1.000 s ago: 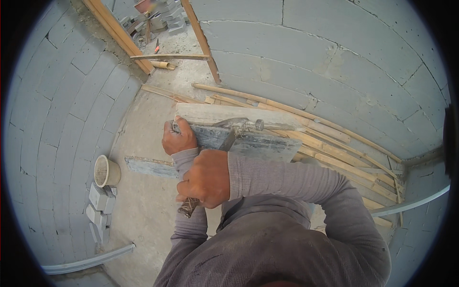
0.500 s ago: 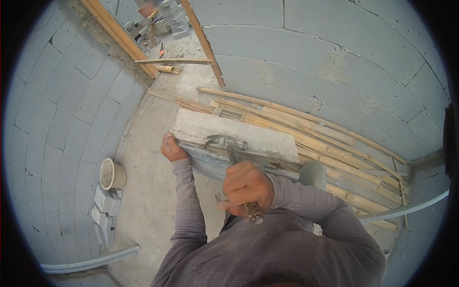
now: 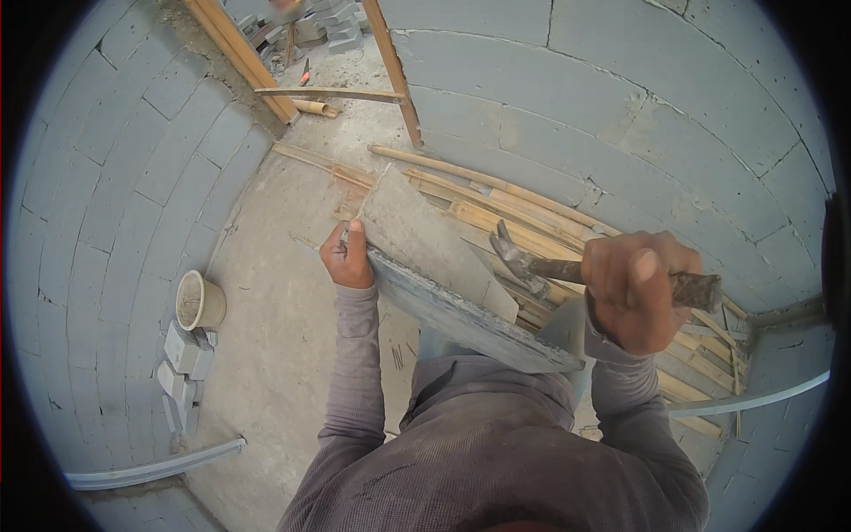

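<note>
My left hand point(image 3: 348, 255) grips the left end of a cement-stained board point(image 3: 461, 310), which slants down to the right in front of my body. Against it lies a flat, pale grey board point(image 3: 425, 230), tilted the same way; whether the two are joined I cannot tell. In my right hand point(image 3: 643, 288) is a claw hammer point(image 3: 558, 269), held by its handle to the right of the boards. The hammer's metal head points left and is clear of the boards. Both forearms have grey sleeves.
Bamboo poles and wooden strips point(image 3: 496, 199) lie along the right-hand block wall point(image 3: 612, 106). By the left wall stand a dirty white bucket point(image 3: 202, 301) and grey blocks point(image 3: 183, 355). A wooden bar point(image 3: 332, 93) crosses the doorway ahead, with more blocks beyond.
The hammer has swung away from the boards to the right, turning from upright to sideways. The boards have tilted, their right end coming closer to me. My left hand has shifted slightly right and up.
</note>
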`<action>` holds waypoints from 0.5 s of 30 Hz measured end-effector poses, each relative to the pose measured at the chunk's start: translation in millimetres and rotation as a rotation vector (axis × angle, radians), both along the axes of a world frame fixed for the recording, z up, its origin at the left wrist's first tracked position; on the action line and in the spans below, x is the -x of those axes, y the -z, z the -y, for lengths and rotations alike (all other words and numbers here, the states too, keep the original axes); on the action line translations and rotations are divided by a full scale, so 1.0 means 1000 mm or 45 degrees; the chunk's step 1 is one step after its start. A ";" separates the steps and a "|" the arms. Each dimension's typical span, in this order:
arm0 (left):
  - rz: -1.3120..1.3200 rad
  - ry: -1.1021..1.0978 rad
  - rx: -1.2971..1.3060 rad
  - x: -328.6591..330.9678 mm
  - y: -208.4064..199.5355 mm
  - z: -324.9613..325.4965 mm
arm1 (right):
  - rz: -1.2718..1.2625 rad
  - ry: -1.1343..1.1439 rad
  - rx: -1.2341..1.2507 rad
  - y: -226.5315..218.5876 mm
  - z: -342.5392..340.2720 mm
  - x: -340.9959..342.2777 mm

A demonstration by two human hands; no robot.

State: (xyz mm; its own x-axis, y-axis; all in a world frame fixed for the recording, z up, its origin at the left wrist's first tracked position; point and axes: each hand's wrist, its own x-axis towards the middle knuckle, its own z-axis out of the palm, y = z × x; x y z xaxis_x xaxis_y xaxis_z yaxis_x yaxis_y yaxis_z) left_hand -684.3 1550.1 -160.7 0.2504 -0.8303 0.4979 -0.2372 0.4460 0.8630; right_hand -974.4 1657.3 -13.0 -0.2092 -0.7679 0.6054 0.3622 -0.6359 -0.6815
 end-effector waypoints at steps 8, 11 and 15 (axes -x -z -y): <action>-0.213 0.224 0.037 -0.005 -0.012 -0.022 | -1.122 0.016 -0.556 0.064 0.080 0.062; -0.254 0.339 0.068 0.008 -0.009 -0.028 | -1.315 -0.090 -0.632 0.177 0.113 0.054; -0.222 0.362 0.067 0.008 -0.018 -0.043 | -0.915 -0.707 -0.767 0.172 0.099 0.013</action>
State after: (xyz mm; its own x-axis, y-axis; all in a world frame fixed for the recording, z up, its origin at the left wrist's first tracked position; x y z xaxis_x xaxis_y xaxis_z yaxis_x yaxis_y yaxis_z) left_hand -692.1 1592.7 -142.5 0.0979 -0.8536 0.5117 0.0525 0.5179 0.8538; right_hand -987.6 1558.0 -185.3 0.5108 -0.8576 -0.0594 -0.1116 0.0024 -0.9938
